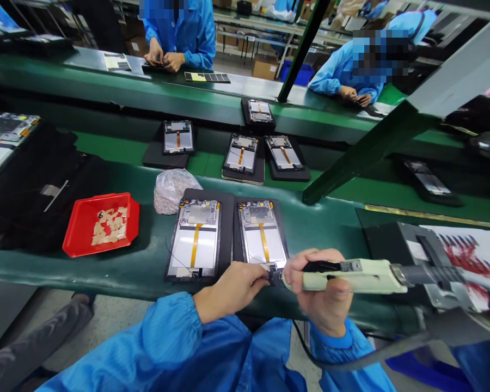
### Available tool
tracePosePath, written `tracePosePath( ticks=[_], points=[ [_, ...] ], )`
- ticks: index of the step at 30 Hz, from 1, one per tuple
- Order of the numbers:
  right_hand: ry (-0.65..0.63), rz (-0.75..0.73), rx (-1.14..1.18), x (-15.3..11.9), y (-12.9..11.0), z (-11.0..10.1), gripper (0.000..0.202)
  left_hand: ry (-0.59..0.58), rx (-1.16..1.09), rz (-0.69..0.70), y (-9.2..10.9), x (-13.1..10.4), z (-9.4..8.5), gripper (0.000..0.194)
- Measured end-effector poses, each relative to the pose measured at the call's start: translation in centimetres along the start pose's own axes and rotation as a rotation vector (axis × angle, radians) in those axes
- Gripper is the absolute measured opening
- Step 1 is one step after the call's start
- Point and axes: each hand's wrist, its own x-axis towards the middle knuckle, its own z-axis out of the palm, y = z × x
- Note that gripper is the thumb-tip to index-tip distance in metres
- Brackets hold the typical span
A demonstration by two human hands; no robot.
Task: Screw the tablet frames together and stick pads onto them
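My right hand (322, 288) grips a cream electric screwdriver (353, 275) held sideways, its tip pointing left at the bottom edge of an open tablet (262, 237). My left hand (232, 288) pinches at that same bottom edge, fingertips touching the screwdriver tip. A second open tablet (196, 239) with an orange ribbon cable lies just left of it on a black mat.
A red tray (102, 223) of small parts and a plastic bag (173, 188) of screws sit to the left. Several more open tablets (243, 155) lie on the green belt beyond. A green steel post (375, 144) slants across right. Two people in blue coats work opposite.
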Motion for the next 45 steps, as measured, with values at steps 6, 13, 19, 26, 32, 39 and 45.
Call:
tracePosePath(
  ticks=[6, 13, 19, 26, 32, 39, 45],
  points=[
    [-0.052, 0.004, 0.009, -0.1, 0.2, 0.0, 0.036, -0.043, 0.033, 0.006, 0.5, -0.1, -0.3, 0.020],
    [-0.141, 0.034, -0.085, -0.8, 1.9, -1.2, 0.036, 0.089, -0.316, -0.258, 0.4, 0.2, -1.9, 0.012],
    [-0.155, 0.043, -0.128, -0.9, 3.5, -2.3, 0.035, 0.219, -0.923, -0.609, -0.2, 0.4, -3.7, 0.007],
    [-0.215, 0.085, -0.182, -1.1, 3.7, -2.1, 0.035, 0.230, -1.013, -0.625, -0.1, 0.2, -4.3, 0.016],
    [-0.232, 0.093, -0.193, -1.3, 3.7, -2.1, 0.035, 0.191, -0.829, -0.529, -0.3, -0.2, -4.1, 0.018],
    [-0.207, 0.080, -0.188, -1.3, 3.8, -2.1, 0.033, 0.150, -0.631, -0.429, 0.1, -1.6, -3.9, 0.007],
    [-0.113, -0.016, -0.066, 0.3, 1.1, 1.7, 0.034, 0.190, -0.083, -0.076, 0.5, -3.3, -3.9, 0.013]
  ],
)
